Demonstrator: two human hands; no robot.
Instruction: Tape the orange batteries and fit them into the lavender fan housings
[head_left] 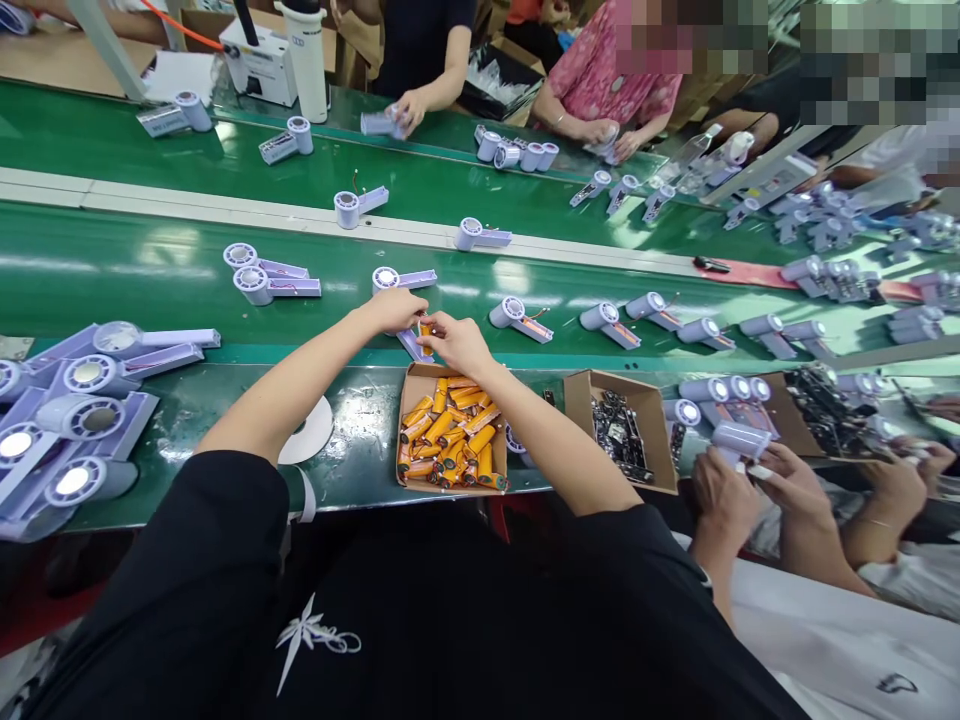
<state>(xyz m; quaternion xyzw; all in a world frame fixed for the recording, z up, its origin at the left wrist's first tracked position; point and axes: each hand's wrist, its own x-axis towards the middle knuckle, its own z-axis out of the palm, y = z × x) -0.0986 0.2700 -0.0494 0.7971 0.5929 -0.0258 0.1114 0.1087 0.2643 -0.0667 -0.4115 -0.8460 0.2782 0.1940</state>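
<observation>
Over the near edge of the green belt, my left hand (395,310) is closed on a lilac handheld-fan housing, whose open handle (413,345) shows below the fingers; its head is hidden. My right hand (459,345) pinches an orange wrapped battery (427,338) at that handle, fingertips close to those of my left hand. Just beyond my left hand lies another fan housing (385,279) with a round white-centred head. Below my right wrist sits a cardboard box (400,440) holding many orange batteries (450,430) with wires.
Fan housings (255,284) lie spaced along the belt (172,240); several more are piled at left (82,415). A white disc (309,432) is beside the battery box. At right stands a box of dark circuit parts (621,435), near a co-worker's hands (750,490). Other people work across.
</observation>
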